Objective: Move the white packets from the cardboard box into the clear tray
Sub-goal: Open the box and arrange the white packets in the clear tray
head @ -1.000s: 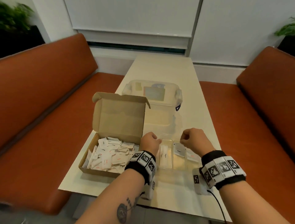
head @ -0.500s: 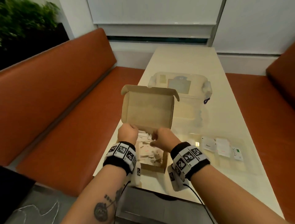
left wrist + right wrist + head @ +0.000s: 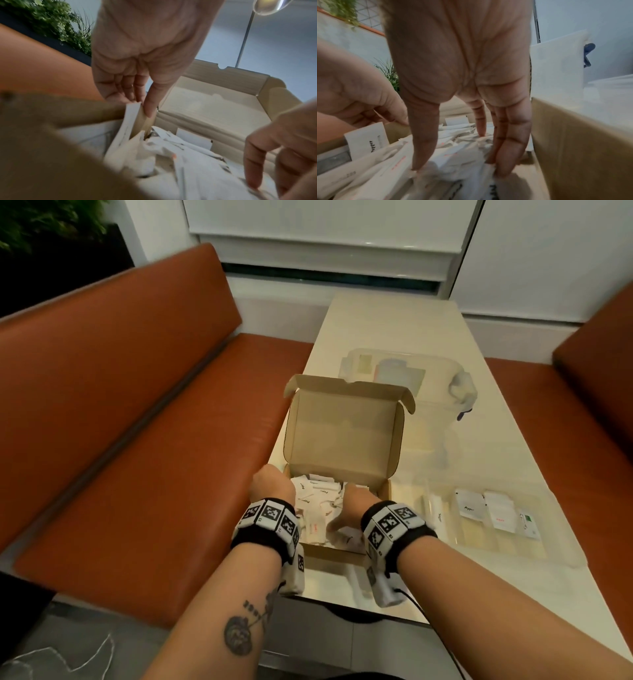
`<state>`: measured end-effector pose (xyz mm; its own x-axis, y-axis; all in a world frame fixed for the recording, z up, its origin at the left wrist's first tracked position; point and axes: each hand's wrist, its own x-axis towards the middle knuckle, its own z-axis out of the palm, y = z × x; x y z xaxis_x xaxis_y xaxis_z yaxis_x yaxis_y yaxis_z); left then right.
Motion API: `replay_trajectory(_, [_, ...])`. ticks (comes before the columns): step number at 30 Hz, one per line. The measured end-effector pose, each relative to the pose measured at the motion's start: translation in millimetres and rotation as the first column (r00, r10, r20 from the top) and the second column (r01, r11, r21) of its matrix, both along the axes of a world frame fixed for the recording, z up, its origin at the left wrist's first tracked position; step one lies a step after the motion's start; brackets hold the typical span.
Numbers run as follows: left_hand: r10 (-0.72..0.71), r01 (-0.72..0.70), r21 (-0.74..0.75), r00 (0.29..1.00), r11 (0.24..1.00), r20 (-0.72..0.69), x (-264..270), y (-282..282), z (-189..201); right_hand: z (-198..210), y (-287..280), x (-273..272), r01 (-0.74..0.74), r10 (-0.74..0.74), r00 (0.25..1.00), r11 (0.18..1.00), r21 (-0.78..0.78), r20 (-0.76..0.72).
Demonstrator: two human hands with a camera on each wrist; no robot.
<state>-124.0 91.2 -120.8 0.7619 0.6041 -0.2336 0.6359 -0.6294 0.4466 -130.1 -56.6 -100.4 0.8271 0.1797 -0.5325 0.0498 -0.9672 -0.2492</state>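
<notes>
Both hands are back from the clear tray [image 3: 561, 556] into the cardboard box [image 3: 342, 553]: left hand [image 3: 137, 56] pinches a pepper packet [image 3: 126, 121] at the wall, right hand [image 3: 458, 81] spreads on the white packets [image 3: 453, 155], gripping nothing yet.

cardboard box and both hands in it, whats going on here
A person is sorting white packets out of the open cardboard box into the clear tray to its right on the table. The left hand pinches the box's left wall together with a packet standing against it, while the right hand has its fingers spread down into the pile, gathering packets. A few packets already lie in the tray's compartments.
</notes>
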Motion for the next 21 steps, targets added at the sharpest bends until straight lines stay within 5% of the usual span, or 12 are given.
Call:
replay_trajectory(13, [0.017, -0.017, 0.015, 1.000, 1.000, -0.026, 1, -1, 4, -4, 9, -8, 0.050, -0.024, 0.994, 0.967, 0.249, -0.106])
replay_trajectory(21, [-0.004, 0.007, 0.090, 0.999, 0.996, -0.038, -2, -4, 6, -10, 19, -14, 0.173, -0.091, 0.975, 0.881, 0.441, -0.201])
